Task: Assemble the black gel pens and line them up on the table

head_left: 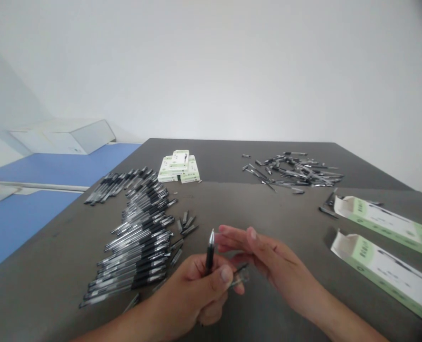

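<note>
My left hand is closed round a ballpoint pen, black at the grip, its silver tip pointing up. A small clear and black piece, which looks like a pen cap, also shows at the fingers of that hand. Just to the right, my right hand is open, its fingers stretched out towards the pen. Left of both hands, capped pens lie side by side in a long row. Several loose pen caps rest beside that row.
Farther back on the dark table stand stacked small white and green boxes. A loose heap of pen parts lies at the back right. Two opened long boxes lie at right. A white carton sits on a blue surface.
</note>
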Demonstrator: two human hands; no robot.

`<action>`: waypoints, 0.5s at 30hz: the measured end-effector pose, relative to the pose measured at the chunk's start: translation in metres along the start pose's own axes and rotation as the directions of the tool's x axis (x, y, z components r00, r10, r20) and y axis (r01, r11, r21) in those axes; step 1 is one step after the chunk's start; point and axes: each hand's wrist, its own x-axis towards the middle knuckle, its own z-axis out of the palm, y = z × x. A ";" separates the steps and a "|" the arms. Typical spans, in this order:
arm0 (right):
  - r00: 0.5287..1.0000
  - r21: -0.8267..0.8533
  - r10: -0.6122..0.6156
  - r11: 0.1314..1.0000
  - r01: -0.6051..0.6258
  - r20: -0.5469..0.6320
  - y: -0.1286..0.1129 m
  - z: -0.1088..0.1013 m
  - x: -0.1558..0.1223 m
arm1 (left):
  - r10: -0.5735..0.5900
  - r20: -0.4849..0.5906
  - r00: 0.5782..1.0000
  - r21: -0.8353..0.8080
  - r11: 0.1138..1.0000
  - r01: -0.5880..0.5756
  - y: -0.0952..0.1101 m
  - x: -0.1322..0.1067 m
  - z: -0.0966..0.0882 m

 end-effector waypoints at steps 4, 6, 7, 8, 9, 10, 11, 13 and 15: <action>0.995 -0.121 -0.089 0.988 0.093 0.042 -0.003 -0.004 -0.002 | 0.048 -0.053 0.997 -0.050 0.997 -0.050 0.006 0.001 -0.002; 0.980 -0.173 -0.189 0.965 0.197 0.064 -0.003 -0.002 -0.003 | 0.066 -0.083 0.994 -0.066 0.995 -0.071 0.007 0.000 -0.001; 0.968 -0.191 -0.242 0.949 0.251 0.071 -0.003 0.000 -0.003 | 0.074 -0.099 0.992 -0.071 0.994 -0.081 0.007 0.000 0.000; 0.955 -0.202 -0.288 0.933 0.297 0.072 -0.002 0.002 -0.003 | 0.081 -0.110 0.991 -0.069 0.994 -0.089 0.007 0.000 0.000; 0.944 -0.210 -0.322 0.921 0.329 0.068 -0.003 0.004 -0.003 | 0.085 -0.120 0.989 -0.065 0.994 -0.093 0.007 -0.001 0.001; 0.938 -0.223 -0.341 0.912 0.345 0.061 -0.003 0.005 -0.003 | 0.084 -0.122 0.989 -0.056 0.994 -0.091 0.006 -0.001 0.001; 0.935 -0.240 -0.351 0.904 0.352 0.052 -0.003 0.007 -0.004 | 0.081 -0.118 0.990 -0.045 0.995 -0.087 0.005 -0.001 0.000; 0.936 -0.280 -0.351 0.897 0.343 0.023 -0.004 0.008 -0.005 | 0.094 -0.117 0.989 -0.001 0.995 -0.095 0.004 -0.001 0.000; 0.943 -0.309 -0.330 0.901 0.303 -0.037 -0.005 0.008 -0.006 | 0.124 -0.121 0.985 0.077 0.990 -0.115 0.004 0.000 -0.001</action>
